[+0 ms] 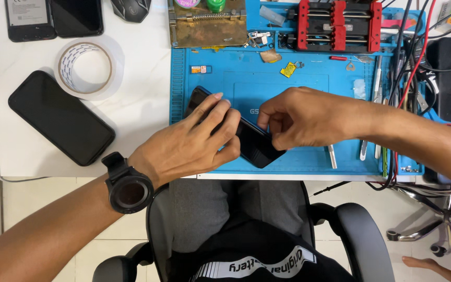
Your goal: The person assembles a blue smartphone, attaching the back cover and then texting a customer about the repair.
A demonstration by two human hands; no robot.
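A black smartphone (254, 143) lies slanted on the blue work mat (309, 83) near the table's front edge. My left hand (194, 141) rests on its upper left part, fingers pressed flat on the screen and holding it down. On that wrist sits a black round watch (128, 189). My right hand (304, 117) is at the phone's right end, fingertips pinched together at the phone's upper edge. What the fingertips pinch is hidden.
A second black phone (61, 117) and a roll of tape (84, 68) lie on the white table at left. Two more devices (53, 18) sit at the far left. A red-and-black clamp jig (337, 23), a brass plate (207, 26), tools and cables (413, 57) crowd the mat's back and right.
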